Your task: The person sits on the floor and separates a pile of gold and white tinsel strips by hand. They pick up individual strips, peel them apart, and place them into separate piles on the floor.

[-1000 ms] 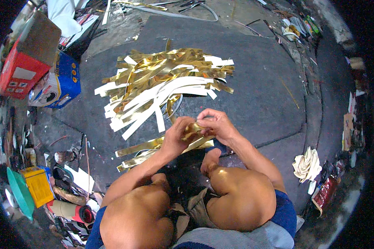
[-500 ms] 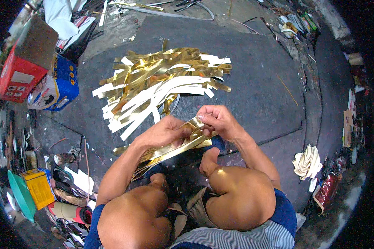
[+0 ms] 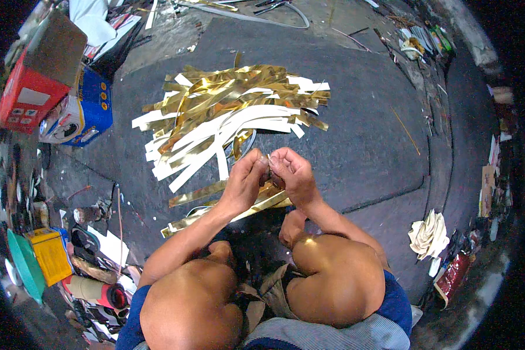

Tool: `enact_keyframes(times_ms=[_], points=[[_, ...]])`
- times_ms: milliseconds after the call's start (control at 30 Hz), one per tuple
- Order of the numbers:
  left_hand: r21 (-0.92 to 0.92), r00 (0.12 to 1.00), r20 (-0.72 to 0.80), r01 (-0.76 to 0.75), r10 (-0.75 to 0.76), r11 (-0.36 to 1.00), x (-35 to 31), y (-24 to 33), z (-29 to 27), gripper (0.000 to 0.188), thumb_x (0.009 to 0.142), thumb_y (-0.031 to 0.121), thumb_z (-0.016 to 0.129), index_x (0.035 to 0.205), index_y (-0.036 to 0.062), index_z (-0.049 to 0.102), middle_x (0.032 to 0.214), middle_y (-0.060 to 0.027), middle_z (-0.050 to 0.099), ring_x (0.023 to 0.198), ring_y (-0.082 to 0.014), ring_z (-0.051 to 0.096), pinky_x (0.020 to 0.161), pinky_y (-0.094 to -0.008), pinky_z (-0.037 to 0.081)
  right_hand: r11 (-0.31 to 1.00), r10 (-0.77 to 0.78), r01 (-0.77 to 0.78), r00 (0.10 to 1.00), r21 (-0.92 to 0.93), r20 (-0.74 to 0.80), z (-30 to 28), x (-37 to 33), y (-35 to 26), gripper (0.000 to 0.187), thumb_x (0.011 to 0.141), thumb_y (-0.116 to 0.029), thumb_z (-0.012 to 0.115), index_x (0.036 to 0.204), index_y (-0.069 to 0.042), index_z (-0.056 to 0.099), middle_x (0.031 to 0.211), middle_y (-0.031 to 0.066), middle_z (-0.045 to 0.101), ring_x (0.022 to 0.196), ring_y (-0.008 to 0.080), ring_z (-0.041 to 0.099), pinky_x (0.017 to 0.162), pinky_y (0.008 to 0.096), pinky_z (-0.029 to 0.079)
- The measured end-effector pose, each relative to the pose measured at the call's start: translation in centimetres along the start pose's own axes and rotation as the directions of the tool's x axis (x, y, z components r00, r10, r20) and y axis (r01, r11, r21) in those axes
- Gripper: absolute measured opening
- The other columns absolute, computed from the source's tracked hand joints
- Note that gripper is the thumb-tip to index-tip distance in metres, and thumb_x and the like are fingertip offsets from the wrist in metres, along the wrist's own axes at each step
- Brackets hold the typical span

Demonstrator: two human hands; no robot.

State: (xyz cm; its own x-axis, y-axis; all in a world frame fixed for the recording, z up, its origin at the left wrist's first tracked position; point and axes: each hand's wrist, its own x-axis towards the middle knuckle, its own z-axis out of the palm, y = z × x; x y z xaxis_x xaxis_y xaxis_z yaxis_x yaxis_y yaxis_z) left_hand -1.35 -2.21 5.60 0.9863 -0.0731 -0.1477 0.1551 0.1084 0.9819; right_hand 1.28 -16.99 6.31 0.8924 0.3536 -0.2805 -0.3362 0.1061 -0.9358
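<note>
My left hand (image 3: 243,182) and my right hand (image 3: 296,177) are close together in front of my knees, thumbs and fingers pinched. A gold strip (image 3: 268,201) runs down between them; its upper end is mostly hidden by my fingers. Other shiny gold strips (image 3: 197,193) lie below my left forearm, reaching out to the left. Just beyond my hands, a loose heap of gold and white strips (image 3: 227,119) is spread on the dark floor mat (image 3: 356,128).
At the left stand a red box (image 3: 32,93) and a blue box (image 3: 93,105). A yellow box (image 3: 49,254), a green lid-like piece (image 3: 26,265) and scattered clutter lie at the lower left. A crumpled cream bundle (image 3: 429,234) lies at the right.
My hands have come closer together and the left has turned upright. The strip stretched between them is now mostly hidden in my fingers. More of the strips under my left forearm show.
</note>
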Motion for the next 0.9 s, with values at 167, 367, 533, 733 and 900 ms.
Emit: enact_keyframes(times_ms=[167,367,533,733,900], points=[[-0.078,1.000,0.004,0.018,-0.018,0.997,-0.3,-1.0,-0.3,0.031,0.102,0.025,0.044,0.080,0.0049,0.046,0.067,0.0002,0.047,0.063,-0.0065,0.042,0.056,-0.0249,0.037,1.000,0.025,-0.025,1.000,0.009,-0.013,0.2,0.2,0.8,0.018,0.096,-0.023,0.058,0.094,-0.006,0.059,0.072,-0.0035,0.055,0.060,0.0047,0.047,0.056,0.0196,0.039],[0.093,0.999,-0.040,-0.008,0.011,0.996,-0.4,-1.6,-0.8,0.030,0.102,0.024,0.045,0.081,0.0028,0.047,0.066,-0.0026,0.052,0.061,-0.0098,0.044,0.055,-0.0279,0.039,0.997,0.073,-0.073,0.997,0.001,-0.019,0.4,0.1,0.9,0.019,0.096,-0.023,0.058,0.096,-0.005,0.061,0.072,-0.0025,0.056,0.063,0.0056,0.051,0.059,0.0202,0.042],[0.269,0.995,0.019,-0.102,0.100,0.958,-0.9,-0.9,-1.1,0.025,0.099,0.022,0.051,0.084,0.0020,0.049,0.066,-0.0078,0.055,0.062,-0.0125,0.047,0.056,-0.0316,0.041,0.938,-0.126,0.130,0.991,-0.322,0.033,0.1,0.3,1.5,0.020,0.098,-0.021,0.052,0.092,-0.004,0.059,0.071,-0.0009,0.056,0.063,0.0050,0.050,0.057,0.0214,0.042],[0.268,0.996,0.082,-0.043,0.022,0.963,-0.8,-0.9,-1.3,0.023,0.098,0.021,0.052,0.085,0.0018,0.050,0.067,-0.0093,0.054,0.061,-0.0131,0.048,0.056,-0.0316,0.042,0.907,-0.088,0.101,0.995,-0.408,0.051,0.2,-0.2,0.3,0.024,0.099,-0.022,0.046,0.087,-0.004,0.055,0.067,0.0003,0.054,0.060,0.0064,0.050,0.054,0.0250,0.041],[0.247,0.977,-0.144,0.186,-0.154,0.951,-0.9,-0.5,-6.3,0.023,0.097,0.021,0.044,0.091,0.0026,0.056,0.075,-0.0093,0.060,0.068,-0.0166,0.060,0.060,-0.0323,0.048,0.994,0.062,-0.051,0.992,0.093,-0.114,-3.8,1.1,1.7,0.024,0.096,-0.024,0.049,0.093,-0.001,0.057,0.075,0.0061,0.059,0.061,0.0149,0.054,0.059,0.0296,0.047]])
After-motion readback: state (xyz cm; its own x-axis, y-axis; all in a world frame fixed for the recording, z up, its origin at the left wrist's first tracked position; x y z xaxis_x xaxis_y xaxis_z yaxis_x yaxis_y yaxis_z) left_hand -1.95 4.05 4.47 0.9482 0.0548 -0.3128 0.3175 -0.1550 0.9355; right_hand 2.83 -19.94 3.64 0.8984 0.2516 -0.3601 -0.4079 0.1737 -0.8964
